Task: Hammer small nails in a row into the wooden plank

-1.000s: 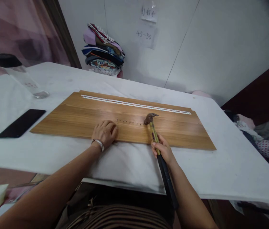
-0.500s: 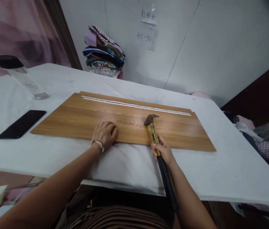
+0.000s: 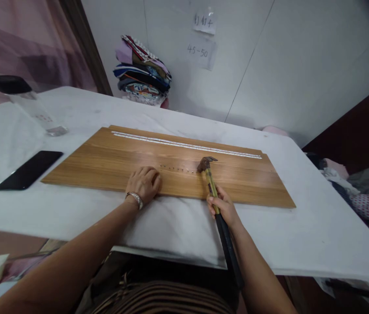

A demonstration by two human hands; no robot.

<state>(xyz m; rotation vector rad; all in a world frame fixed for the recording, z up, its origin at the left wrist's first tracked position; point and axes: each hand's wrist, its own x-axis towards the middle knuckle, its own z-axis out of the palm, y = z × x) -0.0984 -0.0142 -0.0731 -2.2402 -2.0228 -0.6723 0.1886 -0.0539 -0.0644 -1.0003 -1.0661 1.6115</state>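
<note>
A claw hammer [image 3: 213,192] with a rusty head, a yellow shaft and a black grip is in my right hand [image 3: 223,208], whose fingers wrap round the yellow part. Its head is at the brown wooden board [image 3: 246,174], beside the right end of a row of several small nails [image 3: 178,169]. On the near edge of the board rests my left hand [image 3: 143,182], left of the nails, with its fingers curled closed. Whatever lies inside those fingers, if anything, is hidden. A bracelet circles the left wrist.
Two white measuring strips [image 3: 184,145] run along the board's far side. A black phone [image 3: 29,170] and a clear bottle [image 3: 37,111] are to the left on the white-covered table [image 3: 305,235]. Folded clothes [image 3: 143,72] are stacked against the wall, under two paper notes [image 3: 200,50].
Almost nothing differs. Both hands and the hammer keep their places, and the view has shifted very slightly.
</note>
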